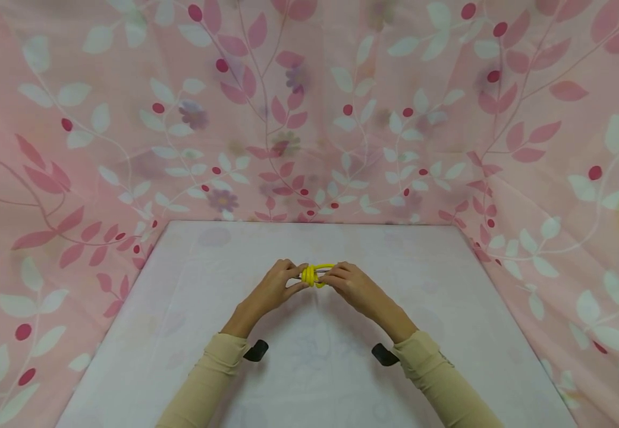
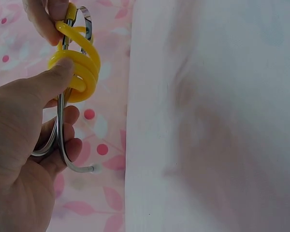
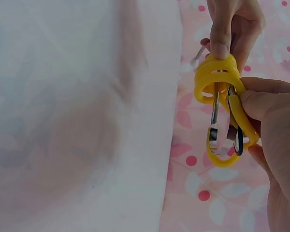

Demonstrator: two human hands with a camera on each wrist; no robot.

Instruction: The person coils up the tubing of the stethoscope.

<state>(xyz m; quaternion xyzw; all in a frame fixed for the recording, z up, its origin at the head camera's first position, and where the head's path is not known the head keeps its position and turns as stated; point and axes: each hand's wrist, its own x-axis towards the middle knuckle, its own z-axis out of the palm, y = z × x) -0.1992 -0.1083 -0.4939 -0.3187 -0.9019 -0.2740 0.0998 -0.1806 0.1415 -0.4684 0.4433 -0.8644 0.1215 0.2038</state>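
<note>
A stethoscope with yellow tubing (image 1: 309,276) is held above the table between both hands. Its tubing is wound in several loops (image 2: 89,72) around the shiny metal ear tubes. My left hand (image 1: 276,286) grips the ear-tube side, its thumb pressing the yellow coil and its fingers behind the metal. One curved ear tube ends in a pale ear tip (image 2: 96,168); the other's end is hidden by the hand. At the other end, my right hand (image 1: 360,290) pinches the yellow tube beside a bent metal band (image 3: 224,146). A black-rimmed part (image 3: 239,141) shows there.
Beneath the hands lies a table (image 1: 314,368) covered in a pale cloth. Pink floral fabric (image 1: 309,119) stands behind it and on both sides. Black devices (image 1: 256,351) sit at both wrists.
</note>
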